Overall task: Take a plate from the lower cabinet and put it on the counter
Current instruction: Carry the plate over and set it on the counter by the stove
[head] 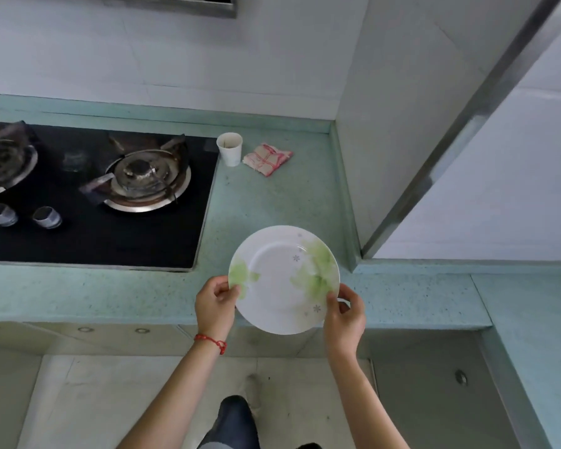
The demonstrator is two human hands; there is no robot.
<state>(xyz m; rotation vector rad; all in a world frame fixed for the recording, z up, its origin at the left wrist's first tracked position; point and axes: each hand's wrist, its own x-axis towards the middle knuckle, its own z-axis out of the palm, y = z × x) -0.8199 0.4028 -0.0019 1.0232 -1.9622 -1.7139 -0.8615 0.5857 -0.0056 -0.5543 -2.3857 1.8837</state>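
Holding a white plate (284, 280) with green leaf print by its rim, both hands up at the near edge of the teal counter (272, 202).

Far left: black gas hob (110, 234), two burners, two knobs near its front. Right of it, at the back of the counter: paper cup (230, 148), then a folded red-and-white cloth (267, 158). Both well apart from the plate.

Plate: roughly level, its far half over the counter, its near edge overhanging the counter's front lip. Cannot tell whether it touches the surface or hangs just above.

Risks, as judged:
- Letting go now could tip the plate off the lip, since much of it sits over the edge. It needs to go farther in first.
- Pushing left would bring it against the hob's raised edge.
- Rim pinches are shallow; a slip on glazed china is possible.

Grip:
- Left hand (215, 303), red cord at the wrist: thumb on top of the left rim, fingers curled beneath. Closed on the plate.
- Right hand (344, 314): thumb on the near-right rim, fingers under. Also clamped on the plate.
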